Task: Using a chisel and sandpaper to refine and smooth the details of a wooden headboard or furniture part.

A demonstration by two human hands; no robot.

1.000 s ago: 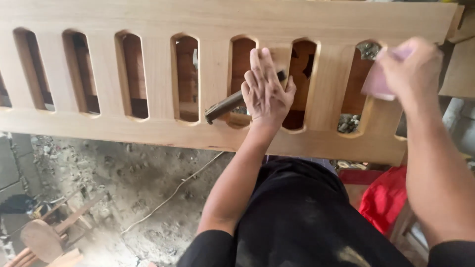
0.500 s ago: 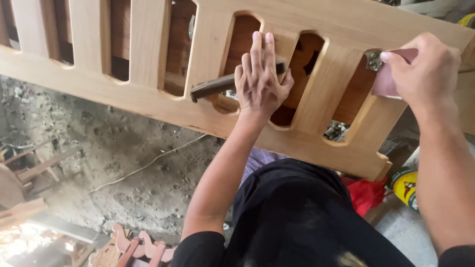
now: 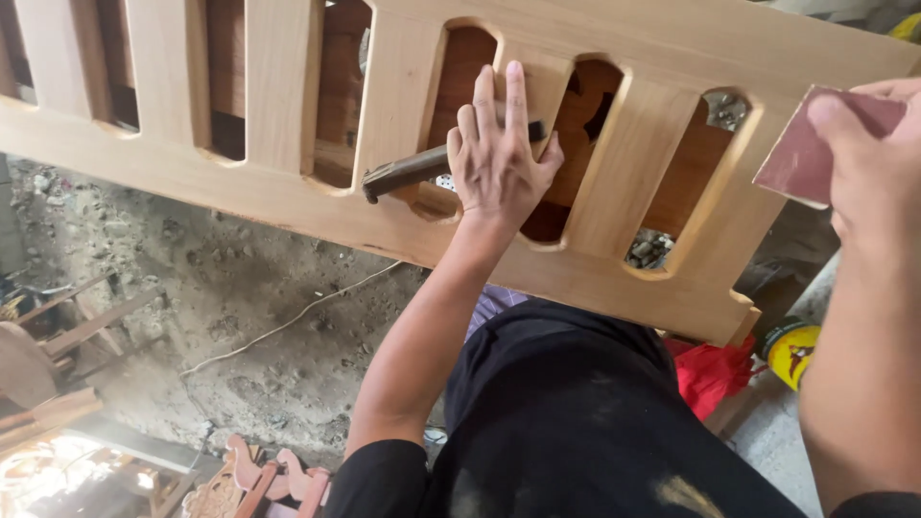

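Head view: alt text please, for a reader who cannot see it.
A person's left hand lies flat on a pale slotted wooden panel, over a dark tool handle, while the right hand holds a reddish-brown sandpaper sheet near the panel's end. Dusty ground lies below.

We note the slatted wooden panel (image 3: 288,197) runs out of frame at the top and at the left edge, so its full length cannot be judged. The right hand (image 3: 878,163) is cut by the right edge; its grip on the reddish sandpaper sheet (image 3: 815,144) is only partly seen. The left hand (image 3: 499,158) covers the middle of a dark tool handle (image 3: 408,173); its working end is hidden. Small metal objects (image 3: 652,249) behind the right-hand slot are too small to identify.
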